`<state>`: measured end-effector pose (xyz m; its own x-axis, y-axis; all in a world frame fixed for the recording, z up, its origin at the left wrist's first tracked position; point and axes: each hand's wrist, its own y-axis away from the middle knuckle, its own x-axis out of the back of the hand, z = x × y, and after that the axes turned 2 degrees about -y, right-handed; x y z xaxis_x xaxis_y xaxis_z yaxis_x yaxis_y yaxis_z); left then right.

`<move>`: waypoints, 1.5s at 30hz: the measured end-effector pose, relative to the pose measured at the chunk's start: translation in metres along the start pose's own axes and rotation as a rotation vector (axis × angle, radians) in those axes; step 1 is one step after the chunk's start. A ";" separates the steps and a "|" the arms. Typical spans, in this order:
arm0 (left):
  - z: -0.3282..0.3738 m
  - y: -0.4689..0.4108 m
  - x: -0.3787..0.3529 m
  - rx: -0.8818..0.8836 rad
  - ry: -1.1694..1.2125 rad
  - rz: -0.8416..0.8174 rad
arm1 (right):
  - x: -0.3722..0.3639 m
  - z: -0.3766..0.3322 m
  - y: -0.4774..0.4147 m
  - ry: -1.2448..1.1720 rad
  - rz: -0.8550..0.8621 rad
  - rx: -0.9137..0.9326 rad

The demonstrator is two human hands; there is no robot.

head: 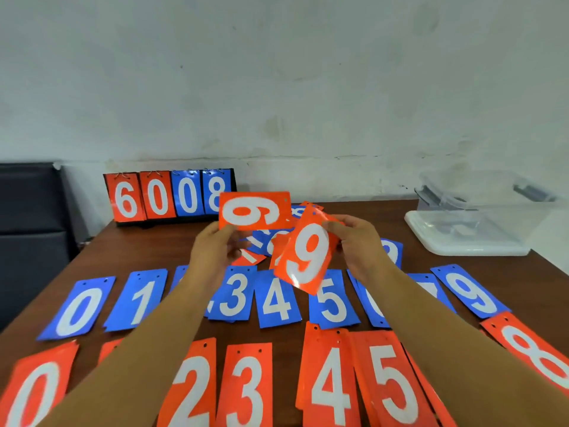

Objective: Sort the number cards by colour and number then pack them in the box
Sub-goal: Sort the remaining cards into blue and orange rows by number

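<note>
Left hand pinched sideways orange card, long side lying left to right. Right hand gripped orange 9 card just beside it. Gap past orange 5 pile sat nearer right hand. Box far right.

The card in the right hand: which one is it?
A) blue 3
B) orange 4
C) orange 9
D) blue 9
C: the right hand pinches an orange card near its top, and the white figure on it reads 9.
</note>
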<state>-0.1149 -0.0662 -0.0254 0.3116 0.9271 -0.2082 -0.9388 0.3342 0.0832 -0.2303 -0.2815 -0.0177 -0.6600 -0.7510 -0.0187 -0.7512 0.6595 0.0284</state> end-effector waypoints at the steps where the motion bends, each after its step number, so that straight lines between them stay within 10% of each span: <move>1: -0.003 0.015 0.000 0.034 0.033 -0.061 | -0.001 0.000 0.010 -0.009 -0.019 -0.025; 16: -0.047 0.159 0.003 0.168 -0.023 -0.385 | 0.016 0.005 0.107 0.165 0.037 0.002; 25: -0.048 0.179 0.001 0.238 -0.089 -0.186 | 0.026 0.000 0.134 -0.220 -0.109 -0.158; 34: -0.040 0.192 0.015 0.316 0.059 -0.447 | 0.016 0.005 0.147 0.102 -0.077 -0.092; 45: -0.044 0.202 0.023 0.056 -0.298 -0.181 | -0.008 0.017 0.167 -0.015 -0.125 -0.153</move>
<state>-0.3041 0.0153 -0.0567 0.5092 0.8579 0.0685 -0.8575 0.4989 0.1260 -0.3503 -0.1652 -0.0293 -0.5625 -0.8255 -0.0469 -0.8181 0.5475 0.1762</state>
